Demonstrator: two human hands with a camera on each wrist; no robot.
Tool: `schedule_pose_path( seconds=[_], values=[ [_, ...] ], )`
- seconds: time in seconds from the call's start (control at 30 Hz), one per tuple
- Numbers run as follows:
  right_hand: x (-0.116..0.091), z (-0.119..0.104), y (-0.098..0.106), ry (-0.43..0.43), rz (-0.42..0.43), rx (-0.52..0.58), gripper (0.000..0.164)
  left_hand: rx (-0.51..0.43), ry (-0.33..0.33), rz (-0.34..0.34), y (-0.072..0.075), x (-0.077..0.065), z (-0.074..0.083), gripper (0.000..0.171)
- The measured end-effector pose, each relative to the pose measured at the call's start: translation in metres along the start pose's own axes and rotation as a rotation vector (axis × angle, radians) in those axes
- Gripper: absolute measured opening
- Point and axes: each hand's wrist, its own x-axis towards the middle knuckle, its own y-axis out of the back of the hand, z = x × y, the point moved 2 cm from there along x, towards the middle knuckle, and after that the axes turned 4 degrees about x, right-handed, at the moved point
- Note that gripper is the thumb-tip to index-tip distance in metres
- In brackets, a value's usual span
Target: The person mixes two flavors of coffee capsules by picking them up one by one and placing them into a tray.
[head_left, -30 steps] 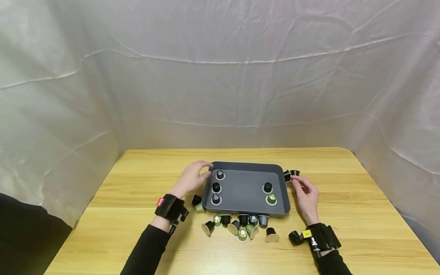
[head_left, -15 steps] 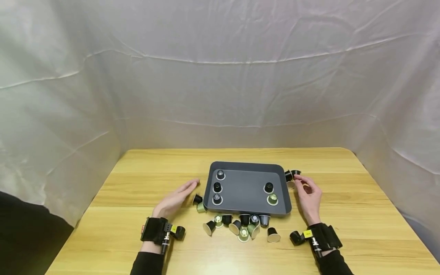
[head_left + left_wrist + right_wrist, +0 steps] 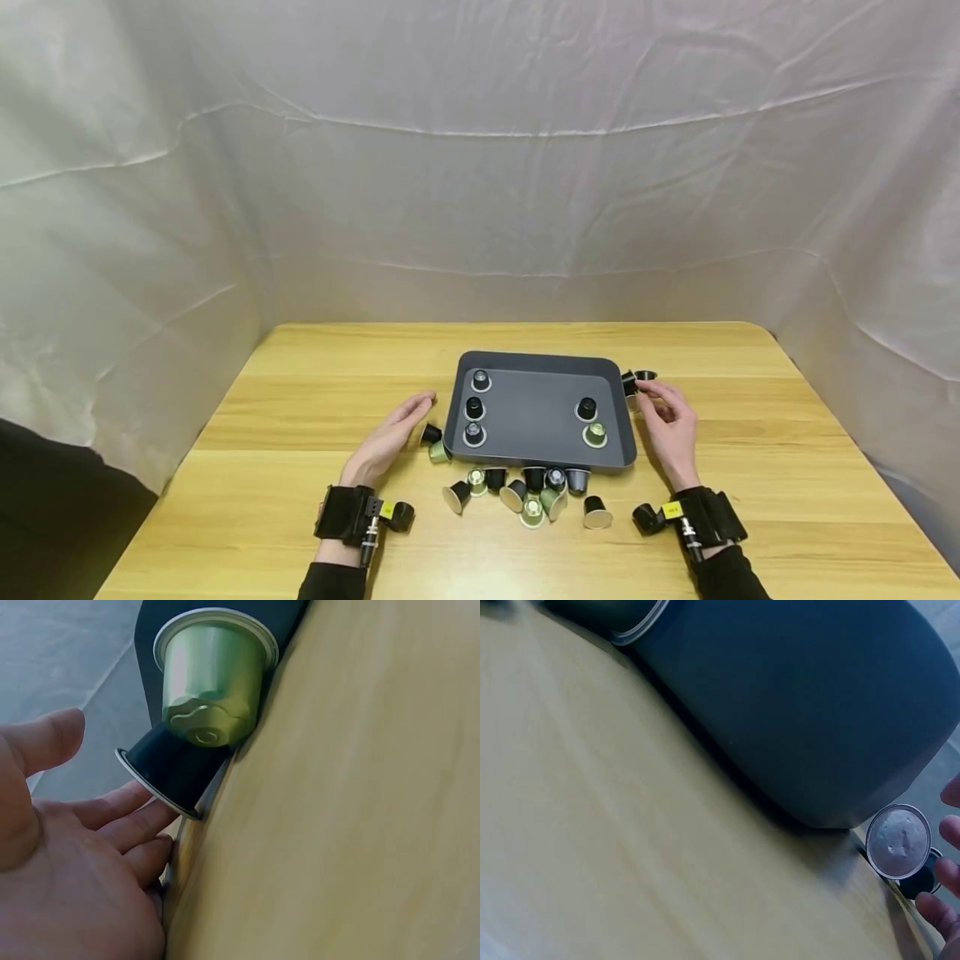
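Note:
My left hand [image 3: 386, 437] rests on the table left of the dark grey tray [image 3: 532, 408], its fingers extended and nothing in the palm. In the left wrist view its fingertips lie right at the rim of a black coffee capsule [image 3: 176, 765], with a green coffee capsule [image 3: 214, 682] beside that one. Across the tray, my right hand [image 3: 672, 429] has its thumb and fingers bent loosely by a black capsule [image 3: 628, 382] at the tray's right edge. Another black capsule [image 3: 646, 375] is just behind the fingertips. The right wrist view shows a foil-lidded capsule [image 3: 898, 841] in front of the spread fingers.
Inside the tray, three dark capsules stand in a left column; a black capsule [image 3: 586, 408] and a green capsule [image 3: 596, 433] stand at right. Several loose capsules, among them a tipped black one [image 3: 595, 506], lie before the tray's front edge. A pale curtain [image 3: 525, 208] hangs behind the table.
My left hand has drawn back from the tray's upper left corner to the table on its left. The right hand has shifted only slightly. The capsules in the tray look the same.

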Motion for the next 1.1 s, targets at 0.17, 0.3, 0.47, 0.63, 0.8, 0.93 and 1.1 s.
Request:
schedule_pose_path(
  seconds=[0.17, 0.3, 0.47, 0.63, 0.8, 0.93, 1.1],
  values=[
    [0.0, -0.002, -0.001, -0.022, -0.029, -0.059, 0.024, 0.001, -0.015, 0.01, -0.001, 0.0, 0.0, 0.063],
    [0.0, -0.003, -0.003, -0.014, -0.042, -0.112, 0.024, 0.002, -0.026, 0.014, -0.001, -0.001, 0.0, 0.064],
    [0.0, -0.004, -0.005, -0.002, -0.063, -0.146, 0.024, 0.007, -0.045, 0.009, -0.002, 0.0, 0.001, 0.061],
    [0.0, -0.006, -0.006, -0.003, -0.091, -0.164, 0.025, 0.02, -0.057, 0.007, -0.002, 0.0, 0.0, 0.062],
    [0.0, -0.007, -0.006, 0.006, -0.107, -0.182, 0.025, 0.021, -0.061, 0.005, -0.002, 0.001, 0.0, 0.06],
    [0.003, 0.005, -0.006, 0.029, -0.113, -0.187, 0.024, 0.023, -0.067, 0.007, -0.003, 0.001, 0.0, 0.059],
    [0.008, 0.028, -0.002, 0.075, -0.125, -0.226, 0.024, 0.029, -0.067, 0.009, -0.003, 0.001, 0.0, 0.058]
  ],
)
